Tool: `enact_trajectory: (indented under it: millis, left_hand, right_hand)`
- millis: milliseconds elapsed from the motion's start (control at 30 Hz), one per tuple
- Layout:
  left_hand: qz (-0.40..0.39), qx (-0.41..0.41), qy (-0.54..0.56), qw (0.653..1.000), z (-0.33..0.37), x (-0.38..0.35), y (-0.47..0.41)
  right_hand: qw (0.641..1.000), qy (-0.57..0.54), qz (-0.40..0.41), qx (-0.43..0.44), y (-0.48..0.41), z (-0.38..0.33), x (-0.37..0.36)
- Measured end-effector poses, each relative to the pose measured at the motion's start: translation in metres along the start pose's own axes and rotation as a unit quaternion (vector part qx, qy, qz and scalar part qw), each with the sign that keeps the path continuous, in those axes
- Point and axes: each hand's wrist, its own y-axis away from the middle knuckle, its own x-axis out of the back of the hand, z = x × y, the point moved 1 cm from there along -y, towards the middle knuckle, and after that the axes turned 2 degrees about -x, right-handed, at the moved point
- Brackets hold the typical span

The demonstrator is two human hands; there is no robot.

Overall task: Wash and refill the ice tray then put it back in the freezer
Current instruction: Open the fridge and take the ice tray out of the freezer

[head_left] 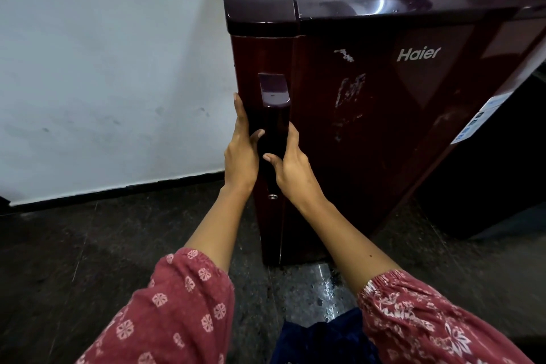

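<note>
A dark maroon fridge [384, 127] stands in front of me with its door closed. A long dark handle [273, 115] runs down the door's left edge. My left hand [240, 154] lies flat against the left side of the door, its thumb touching the handle. My right hand [291, 165] wraps around the handle from the right, fingers behind it. No ice tray is in view, and the fridge's inside is hidden.
A white wall [112, 68] with a black skirting stands to the left of the fridge. The floor [88, 245] is dark speckled stone, with a wet shiny patch [322, 287] at the fridge's foot. A dark object [487, 186] stands to the right of the fridge.
</note>
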Motion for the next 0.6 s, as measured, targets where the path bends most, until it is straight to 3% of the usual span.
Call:
enact_trajectory:
  millis: [600]
  left_hand:
    - [-0.01,0.024,0.025,0.999,-0.0026,0.005,0.0026]
  right_hand:
    - [1.0,0.013,0.006,-0.017,0.0024,-0.0085,-0.0012]
